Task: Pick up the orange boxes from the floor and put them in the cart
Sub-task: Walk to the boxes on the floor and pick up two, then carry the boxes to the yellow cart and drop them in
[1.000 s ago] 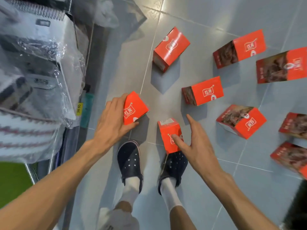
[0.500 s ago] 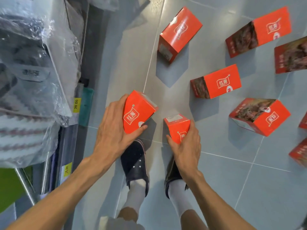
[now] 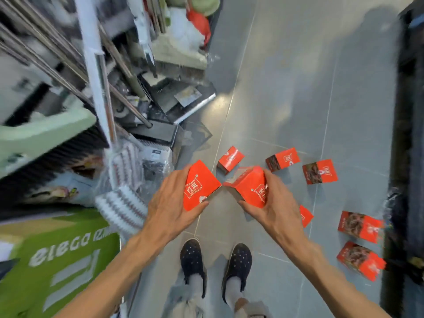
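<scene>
My left hand [image 3: 171, 203] grips an orange box [image 3: 198, 185] with white lettering, held well above the floor. Beside it my right hand [image 3: 274, 203] grips a second orange box [image 3: 249, 187]; the two boxes nearly touch at their corners. Several more orange boxes lie on the grey tiled floor: one [image 3: 230, 159] just beyond my hands, two [image 3: 283, 159] [image 3: 320, 172] further right, one [image 3: 306, 216] partly hidden by my right wrist, and two [image 3: 360, 226] [image 3: 361, 260] at the right. No cart is recognisable in view.
A crowded shelf rack [image 3: 96, 72] with wrapped goods, poles and brushes [image 3: 124, 207] fills the left. A green carton [image 3: 57, 260] sits at lower left. A dark shelf edge [image 3: 410, 157] runs along the right. My two feet in dark clogs [image 3: 192, 260] stand on the floor below my hands.
Both hands have lifted their boxes off the floor and I have straightened up, so the floor and remaining boxes look farther away. One second ago my right hand was only reaching its box.
</scene>
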The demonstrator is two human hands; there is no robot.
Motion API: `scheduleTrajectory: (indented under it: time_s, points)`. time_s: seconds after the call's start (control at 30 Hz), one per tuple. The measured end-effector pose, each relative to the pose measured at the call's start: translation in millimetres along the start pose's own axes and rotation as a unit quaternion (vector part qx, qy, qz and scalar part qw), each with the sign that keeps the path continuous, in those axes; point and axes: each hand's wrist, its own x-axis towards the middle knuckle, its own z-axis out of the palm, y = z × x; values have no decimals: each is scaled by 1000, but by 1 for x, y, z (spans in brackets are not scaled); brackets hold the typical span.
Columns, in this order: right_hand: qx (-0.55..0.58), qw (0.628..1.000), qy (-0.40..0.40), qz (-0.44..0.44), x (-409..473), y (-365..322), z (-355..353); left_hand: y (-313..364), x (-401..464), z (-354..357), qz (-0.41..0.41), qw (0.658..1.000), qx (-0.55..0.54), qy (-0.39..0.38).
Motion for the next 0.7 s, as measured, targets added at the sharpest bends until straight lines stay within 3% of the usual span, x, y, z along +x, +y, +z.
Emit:
scheduleTrajectory:
  time_s: [0.2,0.37,0.5,0.63,0.7]
  points:
    - [-80,989,30,-117,-27,-138,-184,121,-52,-180,-1,994,32,108]
    - [-99,964,-10,-247,-59,-224,-277,183,-123,-280,-30,976,84,200]
    - [-92,930,-50,-352,-86,-282,-314,219,-197,-314,-100,950,106,276]
    - [-108,885,-77,-446,-119,-327,-316,254,-278,-313,-240,907,81,335]
    - [-135,844,-96,-511,-148,-348,-310,272,-329,-304,-304,877,74,366]
